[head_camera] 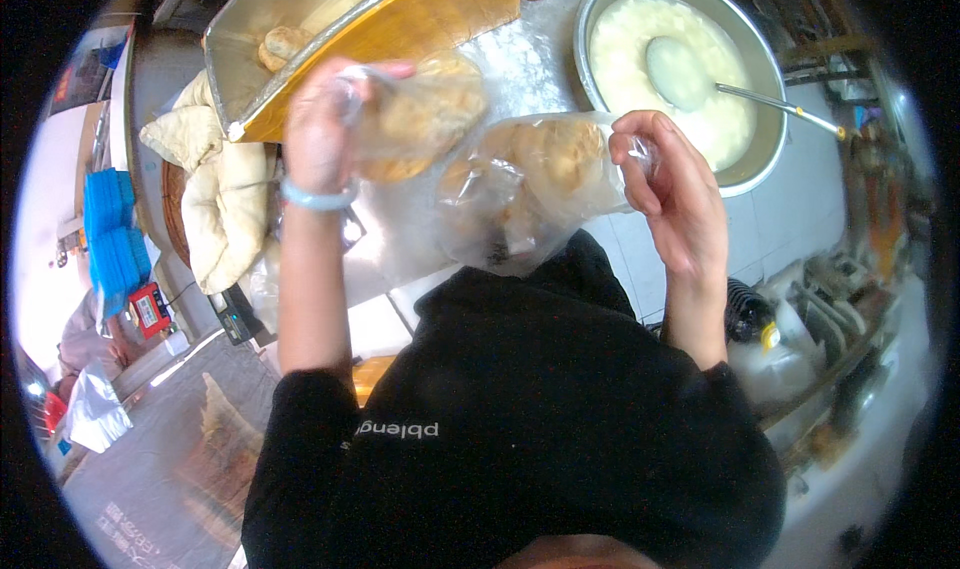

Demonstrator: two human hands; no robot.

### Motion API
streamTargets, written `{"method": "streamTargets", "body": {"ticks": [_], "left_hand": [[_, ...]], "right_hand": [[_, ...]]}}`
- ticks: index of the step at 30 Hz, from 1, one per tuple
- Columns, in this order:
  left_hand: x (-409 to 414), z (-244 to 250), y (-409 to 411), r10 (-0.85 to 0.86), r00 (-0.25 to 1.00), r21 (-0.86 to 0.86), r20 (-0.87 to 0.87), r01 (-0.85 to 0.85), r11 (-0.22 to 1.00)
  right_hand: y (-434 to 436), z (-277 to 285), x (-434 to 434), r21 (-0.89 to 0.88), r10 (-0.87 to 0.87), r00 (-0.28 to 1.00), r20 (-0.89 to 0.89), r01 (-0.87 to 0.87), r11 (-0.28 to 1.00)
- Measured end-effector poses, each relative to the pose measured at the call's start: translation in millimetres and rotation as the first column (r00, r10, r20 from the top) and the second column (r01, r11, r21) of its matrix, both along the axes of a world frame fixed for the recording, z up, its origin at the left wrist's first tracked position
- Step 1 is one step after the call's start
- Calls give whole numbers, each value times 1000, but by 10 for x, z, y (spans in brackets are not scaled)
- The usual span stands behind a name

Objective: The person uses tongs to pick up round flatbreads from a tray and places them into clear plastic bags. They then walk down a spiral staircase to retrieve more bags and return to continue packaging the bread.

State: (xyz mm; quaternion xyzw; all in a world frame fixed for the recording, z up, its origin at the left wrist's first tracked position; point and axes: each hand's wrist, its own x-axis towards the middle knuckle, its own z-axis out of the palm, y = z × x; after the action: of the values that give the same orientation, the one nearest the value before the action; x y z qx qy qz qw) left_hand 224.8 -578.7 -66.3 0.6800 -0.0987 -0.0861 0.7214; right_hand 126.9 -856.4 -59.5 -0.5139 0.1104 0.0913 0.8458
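My left hand (326, 119), slightly blurred and with a pale blue bangle at the wrist, grips a browned flatbread (431, 111) with thin clear plastic at the fingers. My right hand (671, 186) holds the gathered side of a clear plastic bag (484, 220), its fingers curled on the film. Inside that bag are browned flatbreads (570, 149); their number is hard to tell through the creases. The bag hangs in front of my body, just right of the bread in my left hand.
A metal basin (772, 138) of whitish, lumpy liquid holds a ladle (780, 108) at upper right. Upper left is a metal-edged bin (420, 21) with bread inside. Beside it lie a cream padded cloth (225, 216) and a black device (234, 315). Another person (94, 336) is at far left.
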Motion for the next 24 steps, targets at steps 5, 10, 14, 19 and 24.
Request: {"method": "streamTargets", "body": {"ticks": [5, 10, 14, 19, 24], "left_hand": [[-102, 474, -123, -228, 973, -356, 31, 224, 907], [-259, 366, -696, -502, 857, -190, 116, 515, 836], [-308, 155, -1011, -595, 773, 88, 221, 592, 801], [-416, 230, -1368, -497, 579, 545, 646, 106, 832], [-429, -44, -1009, 21, 788, 377, 616, -318, 870]], "right_hand": [[6, -25, 46, -20, 13, 1000, 20, -12, 1000], [21, 56, 38, -88, 139, 987, 79, -132, 987], [-44, 7, -34, -576, 435, 886, 159, -275, 770], [45, -295, -23, -878, 357, 901, 246, 52, 475], [-2, -351, -17, -705, 86, 979, 185, 71, 705]]}}
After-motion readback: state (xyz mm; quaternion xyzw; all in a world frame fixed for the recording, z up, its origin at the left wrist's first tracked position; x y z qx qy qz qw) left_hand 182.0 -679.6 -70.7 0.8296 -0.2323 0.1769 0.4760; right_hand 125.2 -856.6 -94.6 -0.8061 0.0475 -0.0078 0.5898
